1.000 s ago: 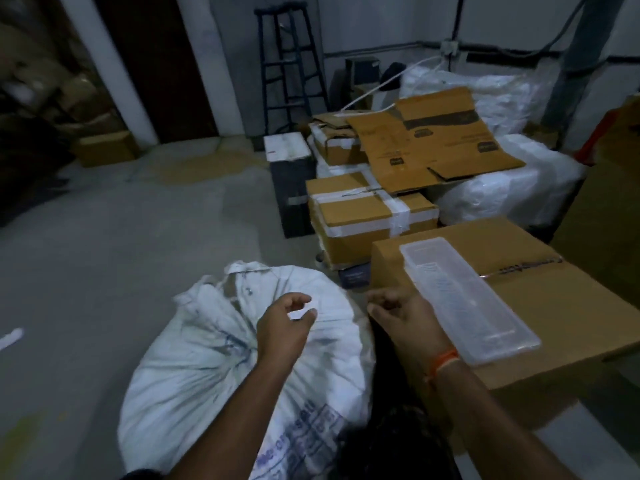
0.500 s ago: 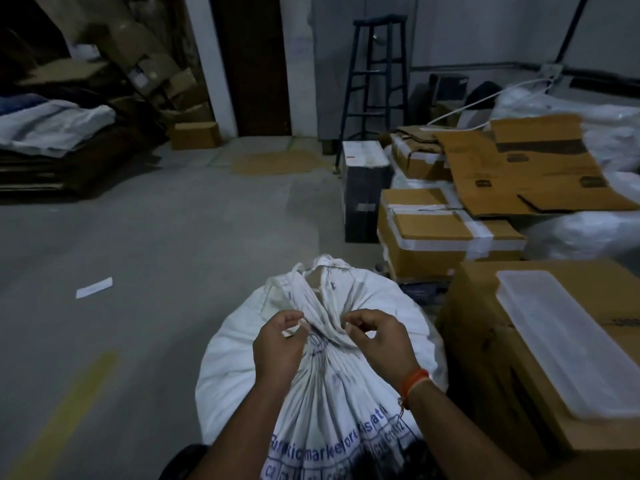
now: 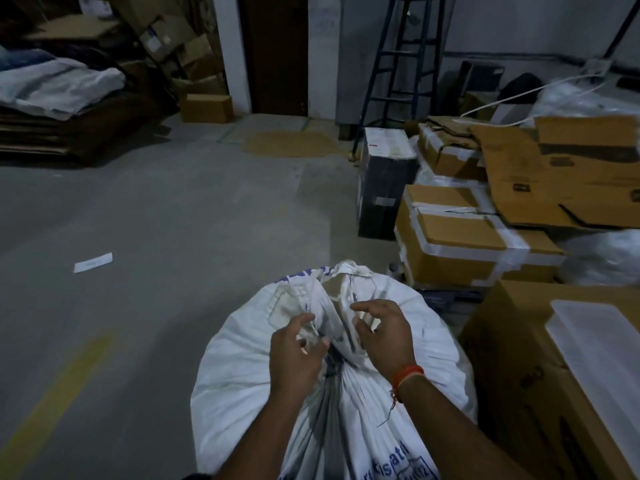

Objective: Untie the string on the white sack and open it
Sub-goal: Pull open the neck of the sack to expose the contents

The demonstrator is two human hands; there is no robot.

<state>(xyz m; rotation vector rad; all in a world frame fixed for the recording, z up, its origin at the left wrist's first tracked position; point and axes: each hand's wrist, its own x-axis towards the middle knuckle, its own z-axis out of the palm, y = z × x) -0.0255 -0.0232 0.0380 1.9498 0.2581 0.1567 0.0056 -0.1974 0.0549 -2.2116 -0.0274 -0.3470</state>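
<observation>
I see the bulging white woven plastic sack (image 3: 242, 368) standing on the grey concrete floor (image 3: 156, 237), its gathered neck pointing up and away from me, beside brown cardboard boxes (image 3: 460, 251). Its blue print at the bottom is too cut off to read. My left hand (image 3: 294, 358) pinches the neck folds; my right hand (image 3: 384, 337) hovers with fingers curled half open, fingertips touching the fabric.

Both hands (image 3: 341, 344) work at the white sack's (image 3: 242, 368) gathered neck.
</observation>
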